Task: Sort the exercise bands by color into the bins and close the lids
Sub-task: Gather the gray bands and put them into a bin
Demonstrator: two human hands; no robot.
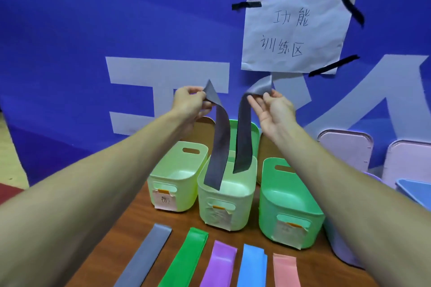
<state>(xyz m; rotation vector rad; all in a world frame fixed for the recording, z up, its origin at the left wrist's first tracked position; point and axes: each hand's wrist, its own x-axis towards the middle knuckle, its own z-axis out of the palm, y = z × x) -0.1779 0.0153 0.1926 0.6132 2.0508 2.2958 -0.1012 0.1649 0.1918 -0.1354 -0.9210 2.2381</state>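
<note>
Starting nearest: five bands lie flat on the table (pixel 130 221): grey strip (pixel 144 256), green (pixel 184 258), purple (pixel 219 263), blue (pixel 251 265), pink (pixel 285 268). The bins behind have paper labels too blurry to read, so I'd worry about a wrong-bin drop. Left hand (pixel 190 102) and right hand (pixel 272 109) each pinch the dark grey band (pixel 220 147) above the middle bin (pixel 226 196). A dangling length could flop over its rim. The wall sign (pixel 293 32) reads 功能训练区.

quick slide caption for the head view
Left hand and right hand hold grey strips dangling above the middle bin; five bands lie on the table.
</note>
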